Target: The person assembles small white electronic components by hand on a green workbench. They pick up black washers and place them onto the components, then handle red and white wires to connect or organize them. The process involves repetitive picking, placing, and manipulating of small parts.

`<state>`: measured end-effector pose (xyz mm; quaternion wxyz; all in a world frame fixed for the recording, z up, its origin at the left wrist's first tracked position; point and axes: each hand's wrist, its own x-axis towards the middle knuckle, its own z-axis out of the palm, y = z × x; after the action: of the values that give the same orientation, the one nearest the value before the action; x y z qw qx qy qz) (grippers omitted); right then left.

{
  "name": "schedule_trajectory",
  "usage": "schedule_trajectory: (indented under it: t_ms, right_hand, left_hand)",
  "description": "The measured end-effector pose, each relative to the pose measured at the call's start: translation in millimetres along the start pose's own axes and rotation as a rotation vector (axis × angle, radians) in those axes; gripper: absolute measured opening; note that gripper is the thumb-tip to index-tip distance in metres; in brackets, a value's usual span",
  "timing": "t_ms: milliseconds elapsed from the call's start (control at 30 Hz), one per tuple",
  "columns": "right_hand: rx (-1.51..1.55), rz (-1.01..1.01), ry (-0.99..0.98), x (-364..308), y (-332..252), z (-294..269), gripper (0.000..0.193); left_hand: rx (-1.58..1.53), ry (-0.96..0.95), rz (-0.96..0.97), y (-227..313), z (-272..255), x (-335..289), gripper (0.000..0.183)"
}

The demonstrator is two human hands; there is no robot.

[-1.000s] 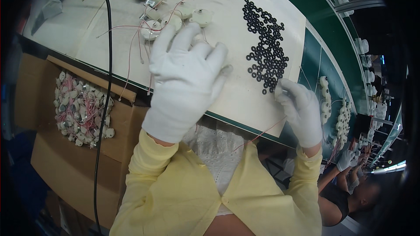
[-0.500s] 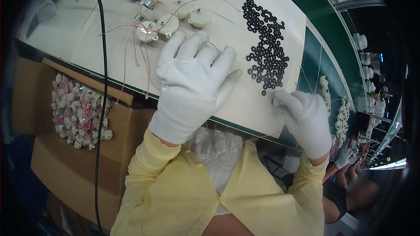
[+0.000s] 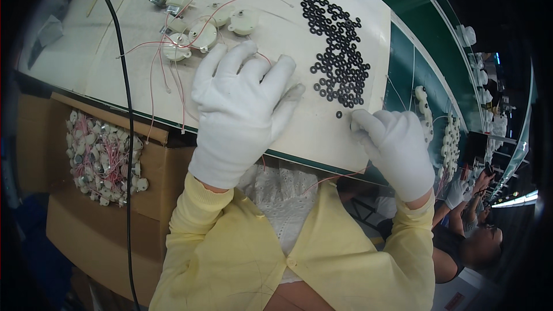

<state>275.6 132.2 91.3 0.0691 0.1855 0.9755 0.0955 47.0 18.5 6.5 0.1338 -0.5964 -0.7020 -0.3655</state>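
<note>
My left hand [image 3: 236, 109], in a white glove, is over the near part of the white table with its fingers apart. Its fingertips are closest to a loose group of small round geared motors [image 3: 203, 35] with pale cases and thin red and white wires. A wire runs beneath the fingers. My right hand [image 3: 397, 144], gloved too, has thumb and fingers pinched together at the table's near right. Whatever the pinch may hold is hidden. Just left of those fingertips lies a single black ring [image 3: 339, 114], apart from a spread of many black rings [image 3: 340, 52].
A cardboard box [image 3: 155, 181] at left below the table edge holds a heap of wired motors [image 3: 103, 158]. A black cable [image 3: 128, 109] hangs across the left side. Rows of pale motors [image 3: 449, 150] line the green surface at right. Another person [image 3: 446, 247] works beyond.
The whole view has shifted slightly, so the table things appear further left. My right fingers are curled a bit more; my left hand keeps nearly the same pose.
</note>
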Motion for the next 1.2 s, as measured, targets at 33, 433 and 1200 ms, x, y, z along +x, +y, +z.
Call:
schedule_trajectory:
  t_ms: [33, 433, 1200]
  right_hand:
    - [0.010, -0.004, 0.034, -1.4, 1.5, 1.9, 0.024]
    - [0.052, 0.124, 0.144, -71.0, -3.3, 23.2, 0.052]
    - [-0.122, 0.685, 0.239, -100.9, 35.7, 59.7, 0.032]
  left_hand:
    - [0.001, 0.000, 0.004, 0.8, -1.0, 1.3, 0.037]
    - [0.032, -0.043, 0.020, 5.6, -4.7, -2.2, 0.036]
    - [0.112, 0.010, 0.114, 3.1, 2.0, -3.3, 0.035]
